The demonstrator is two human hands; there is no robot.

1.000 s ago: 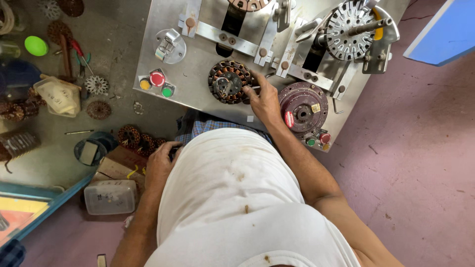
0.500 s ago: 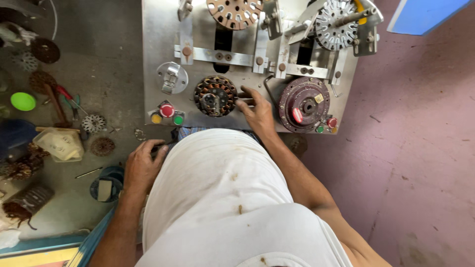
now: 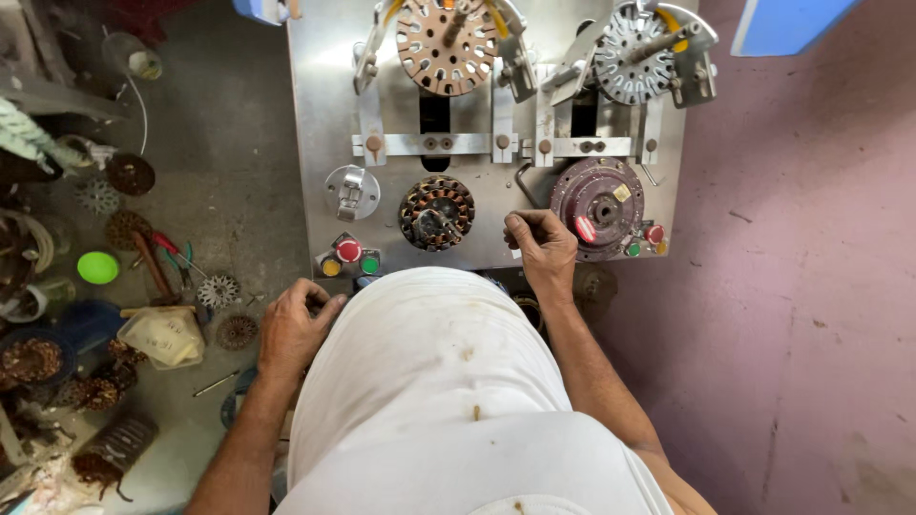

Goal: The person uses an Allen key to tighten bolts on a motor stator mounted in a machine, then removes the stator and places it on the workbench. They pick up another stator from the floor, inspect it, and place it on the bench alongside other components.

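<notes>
My right hand (image 3: pixel 542 250) lies curled on the front edge of a grey metal winding machine (image 3: pixel 315 114). It rests between a copper-wound stator (image 3: pixel 436 212) and a dark round motor part (image 3: pixel 598 203), and nothing shows in its fingers. My left hand (image 3: pixel 291 329) sits low against my white shirt (image 3: pixel 429 381), fingers bent inward just below the red, yellow and green push buttons (image 3: pixel 345 257). Whether it holds anything is hidden. Two slotted round winding formers (image 3: pixel 447 43) (image 3: pixel 637 52) stand at the machine's far side.
The floor on the left is littered with a green ball (image 3: pixel 97 267), red-handled pliers (image 3: pixel 170 250), gear-like stator plates (image 3: pixel 218 290), a cream plastic container (image 3: pixel 164 336) and tubs of wound coils (image 3: pixel 33 358). A pinkish floor (image 3: pixel 801 286) lies to the right.
My right hand has drawn back from the wound stator to the machine's front edge. My left hand stays by my waist. The view has swung so the machine sits squarer.
</notes>
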